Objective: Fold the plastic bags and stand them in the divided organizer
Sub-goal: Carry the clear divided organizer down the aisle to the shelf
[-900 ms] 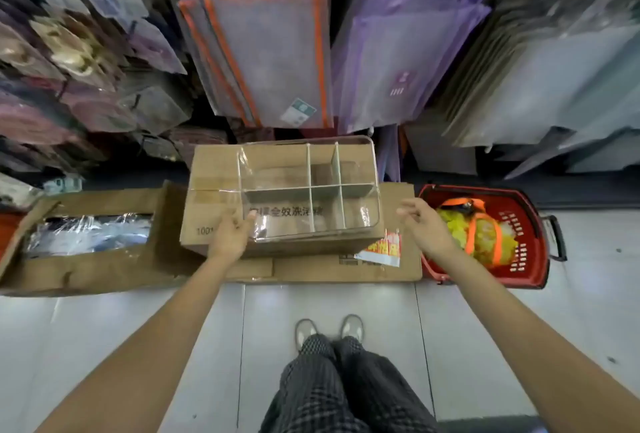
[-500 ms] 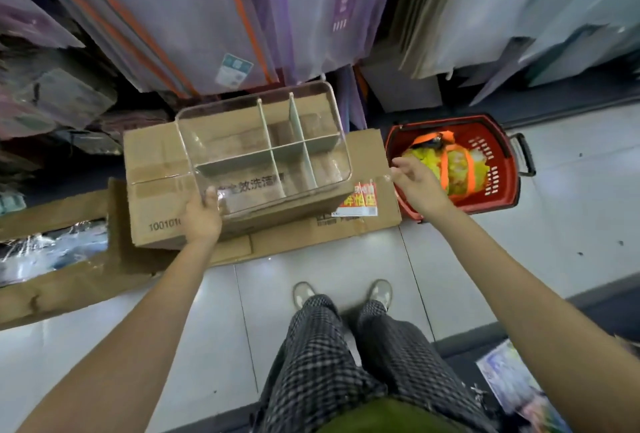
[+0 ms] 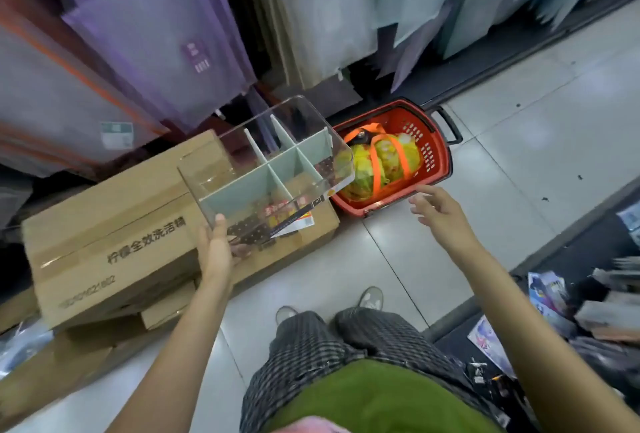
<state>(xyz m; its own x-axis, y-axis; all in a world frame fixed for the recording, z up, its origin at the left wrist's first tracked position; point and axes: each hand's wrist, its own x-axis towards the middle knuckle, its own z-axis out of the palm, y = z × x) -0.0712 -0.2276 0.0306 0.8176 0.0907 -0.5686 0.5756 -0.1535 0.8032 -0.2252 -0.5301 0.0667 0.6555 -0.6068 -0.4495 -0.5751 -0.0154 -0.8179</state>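
**Organizer held at its near-left corner**

The left hand (image 3: 217, 248) grips the clear divided organizer (image 3: 266, 169) by its near-left corner, tilted above the cardboard box (image 3: 114, 224). The right hand (image 3: 441, 212), fingers spread and holding nothing, hovers right of it, near the red basket (image 3: 429, 141).

Under my feet the pale tiled floor (image 3: 433, 259) fills the lower frame. At left centre a cardboard box (image 3: 114, 235) rests on flattened cardboard (image 3: 69, 363). At centre right a red shopping basket (image 3: 433, 141) stands directly on the tiles.
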